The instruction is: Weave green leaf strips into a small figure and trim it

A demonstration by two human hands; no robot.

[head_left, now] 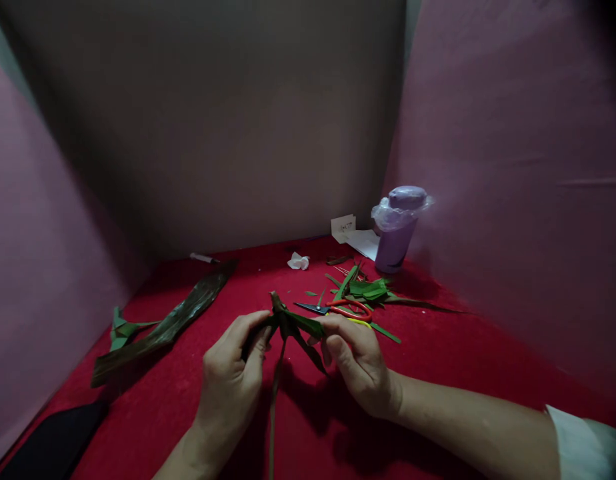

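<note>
- My left hand (pixel 233 377) is curled nearly closed — thumb and fingertips pinch the left end of the folded leaf piece (pixel 291 325).
- My right hand (pixel 355 360) is likewise drawn in, fingers pressed together on the right end of the same piece.
- The leaf piece sits between both hands, held just above the red table (pixel 438 360), in front of me at centre.
- Its look: dark green, narrow strips folded into a knot-like bundle, a brownish tip pointing up, loose ends trailing down; one long thin strip hangs towards me.
- Just beyond my right hand: red-handled scissors (pixel 341 309) lying on the table among green leaf cuttings (pixel 368 289).
- Further back to the right — a purple cup (pixel 397 230) with plastic film over its lid.
- Left side: a long dark leaf (pixel 168 327) lying flat.
</note>
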